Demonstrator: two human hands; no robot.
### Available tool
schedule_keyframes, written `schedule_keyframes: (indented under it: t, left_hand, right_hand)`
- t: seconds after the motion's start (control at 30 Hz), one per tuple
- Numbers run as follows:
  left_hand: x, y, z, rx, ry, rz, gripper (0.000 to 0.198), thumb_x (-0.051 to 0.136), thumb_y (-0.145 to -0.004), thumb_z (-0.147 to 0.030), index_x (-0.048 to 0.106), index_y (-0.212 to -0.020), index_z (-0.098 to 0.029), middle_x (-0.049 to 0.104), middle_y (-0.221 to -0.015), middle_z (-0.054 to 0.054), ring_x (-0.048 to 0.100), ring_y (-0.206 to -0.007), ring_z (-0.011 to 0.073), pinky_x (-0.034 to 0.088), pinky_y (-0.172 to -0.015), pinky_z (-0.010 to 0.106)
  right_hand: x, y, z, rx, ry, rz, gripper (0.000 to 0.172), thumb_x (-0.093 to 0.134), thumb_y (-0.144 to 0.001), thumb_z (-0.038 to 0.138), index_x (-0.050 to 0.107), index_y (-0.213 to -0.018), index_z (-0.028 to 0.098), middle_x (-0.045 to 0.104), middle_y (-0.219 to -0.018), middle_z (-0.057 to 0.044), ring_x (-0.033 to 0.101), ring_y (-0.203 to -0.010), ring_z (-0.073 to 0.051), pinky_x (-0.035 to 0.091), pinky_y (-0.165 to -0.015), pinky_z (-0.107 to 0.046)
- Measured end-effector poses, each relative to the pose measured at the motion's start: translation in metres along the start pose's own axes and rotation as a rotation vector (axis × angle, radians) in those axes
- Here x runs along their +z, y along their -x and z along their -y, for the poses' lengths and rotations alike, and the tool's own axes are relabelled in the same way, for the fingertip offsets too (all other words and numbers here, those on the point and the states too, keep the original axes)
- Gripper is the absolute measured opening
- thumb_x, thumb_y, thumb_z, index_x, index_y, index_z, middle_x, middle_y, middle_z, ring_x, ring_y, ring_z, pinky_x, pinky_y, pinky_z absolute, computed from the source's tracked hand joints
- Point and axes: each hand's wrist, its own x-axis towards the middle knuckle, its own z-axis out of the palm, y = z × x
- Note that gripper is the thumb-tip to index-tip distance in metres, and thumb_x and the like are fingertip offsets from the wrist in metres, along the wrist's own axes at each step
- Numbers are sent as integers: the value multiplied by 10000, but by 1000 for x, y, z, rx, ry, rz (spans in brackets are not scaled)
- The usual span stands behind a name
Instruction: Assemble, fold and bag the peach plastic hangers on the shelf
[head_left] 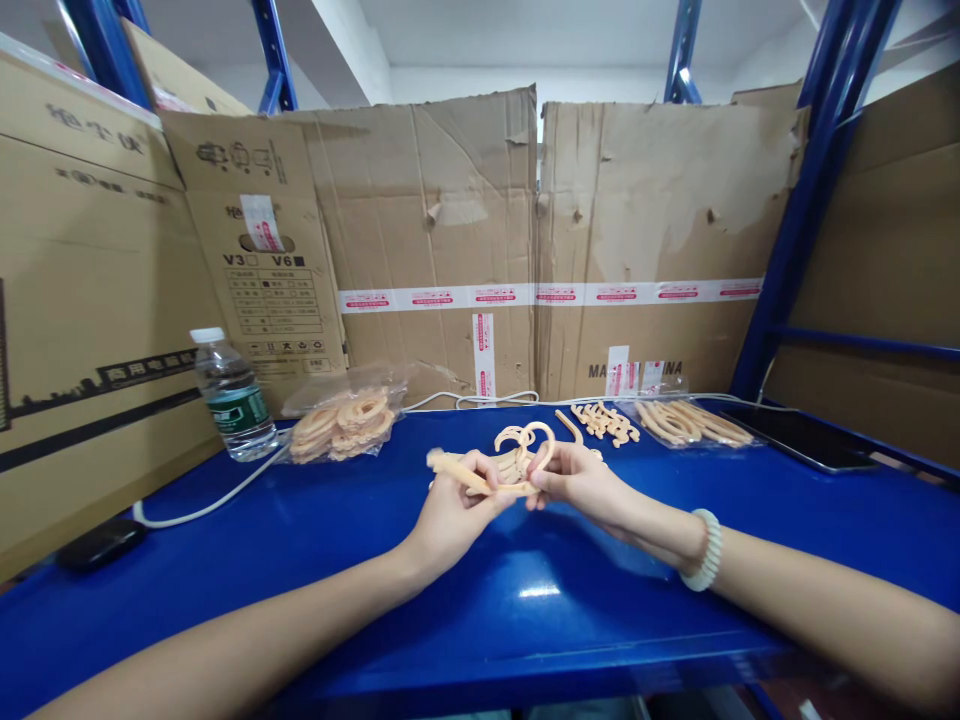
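My left hand (454,510) is closed around a long, light-beige bar (451,468), its blunt end sticking out to the upper left. Between the fingertips of my right hand (583,485) is a beige hook-shaped piece (550,432), its curve rising above them. The two pieces meet or overlap between my hands; whether they are joined I cannot tell. Just behind my fingers lie more beige curved pieces (510,436), partly hidden, and a thin beige rod end (570,424) shows beyond my right hand.
Small beige S-shaped parts (606,422) lie at the back, beside a clear bag of beige loops (694,422). A dark tablet-like slab (799,440) is far right. At left stand bagged beige rings (345,425), a water bottle (234,400) and a black device (101,542). Cardboard (435,230) walls the blue table (300,560).
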Motion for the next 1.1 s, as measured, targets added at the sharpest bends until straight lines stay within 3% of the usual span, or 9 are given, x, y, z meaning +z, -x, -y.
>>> schedule_keyframes:
  t: [0.17,0.37,0.5,0.7,0.83,0.9,0.97,1.03,1.1]
  left_hand:
    - [1,-2,-4,-59,41,-33,320,739,-706,-326,457,-691,-176,596,-691,-18,620,-749,159,457,-658,242]
    - [-2,-5,3,-188,254,-145,384,808,-629,-298,537,-857,-151,690,-903,64,658,-903,221,500,-837,342]
    - [-1,-4,3,-198,232,-161,383,803,-636,-289,559,-892,-142,698,-924,79,664,-865,201,522,-795,316]
    - [4,-2,-8,-312,261,-50,429,817,-592,-178,568,-938,-134,718,-872,81,677,-775,181,549,-708,290]
    - [4,-2,-9,-343,296,-118,397,822,-576,-165,587,-894,-123,711,-843,71,666,-757,161,546,-690,261]
    - [3,-2,-9,-351,318,-162,377,820,-579,-162,591,-875,-126,703,-793,50,659,-725,144,542,-687,250]
    - [3,-2,-9,-366,341,-182,355,818,-587,-160,594,-860,-128,696,-759,37,655,-706,134,540,-688,242]
    - [3,-2,-10,-382,374,-182,337,815,-599,-151,596,-855,-132,696,-765,37,657,-718,133,541,-695,237]
    - [3,-3,-10,-398,413,-184,310,804,-618,-127,598,-849,-133,695,-798,46,660,-747,137,547,-706,235]
  right_hand:
    - [0,-1,-3,-21,4,7,331,800,-599,319,544,-736,161,630,-601,16,603,-538,-119,476,-554,-254]
    - [2,0,1,-97,98,-37,291,797,-616,356,606,-711,158,641,-694,-5,567,-624,-117,450,-557,-236]
    - [2,1,2,-83,88,-13,307,808,-599,364,628,-733,156,641,-694,1,530,-560,-99,448,-525,-240]
    - [6,4,5,-38,79,30,377,797,-621,419,638,-817,139,657,-728,-20,561,-573,-100,485,-566,-249]
    - [-11,-5,15,-53,121,8,451,624,-769,557,626,-936,139,638,-694,-21,580,-584,-116,500,-600,-270]
    - [-31,-13,23,-182,289,-57,413,552,-826,537,631,-942,149,650,-753,-38,587,-615,-128,490,-605,-274]
    - [-57,-21,29,-324,641,-93,259,576,-839,394,646,-932,162,667,-802,-52,599,-683,-157,478,-646,-292]
    - [-82,-29,32,-403,1066,-36,125,568,-820,210,681,-855,167,675,-836,-73,597,-778,-197,459,-716,-324]
    - [-102,-35,31,-403,1369,72,204,541,-767,68,707,-827,169,666,-867,-94,578,-875,-230,440,-778,-340]
